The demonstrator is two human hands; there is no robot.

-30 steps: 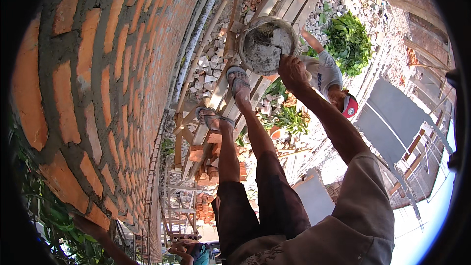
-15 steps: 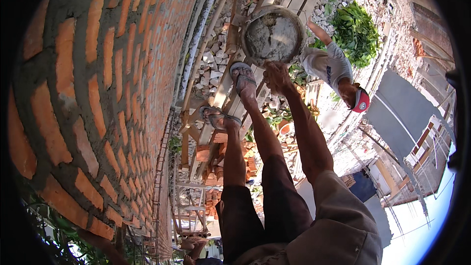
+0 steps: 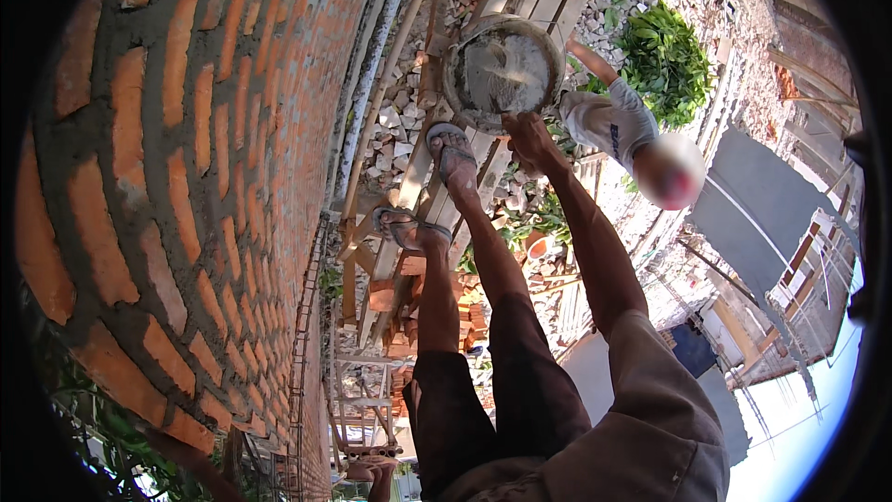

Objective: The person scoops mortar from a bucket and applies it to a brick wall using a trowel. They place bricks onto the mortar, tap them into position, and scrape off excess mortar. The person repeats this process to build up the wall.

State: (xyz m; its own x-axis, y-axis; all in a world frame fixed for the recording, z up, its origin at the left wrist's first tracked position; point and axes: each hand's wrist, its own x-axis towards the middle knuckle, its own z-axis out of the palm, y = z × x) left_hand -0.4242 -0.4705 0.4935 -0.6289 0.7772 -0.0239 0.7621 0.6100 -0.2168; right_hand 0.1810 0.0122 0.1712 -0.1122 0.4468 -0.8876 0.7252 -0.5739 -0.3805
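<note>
My right hand (image 3: 528, 139) reaches down and grips the near rim of a round metal pan (image 3: 503, 70) smeared with grey mortar. The pan is at the far end of the wooden scaffold planks (image 3: 423, 181) on which my sandalled feet (image 3: 452, 153) stand. Below the planks a person in a light shirt (image 3: 613, 121) stretches one arm up beside the pan. A small shape at the bottom edge may be my left hand (image 3: 372, 472); it is too unclear to tell what it does.
A red brick wall (image 3: 186, 177) with fresh grey joints fills the left side. Rubble (image 3: 400, 121), stacked bricks (image 3: 446, 302) and a green bush (image 3: 664, 60) lie on the ground far below. Scaffold poles run along the wall.
The pan has come up closer and looks larger. My right hand has shifted slightly left along its rim. The person below has moved nearer under the planks.
</note>
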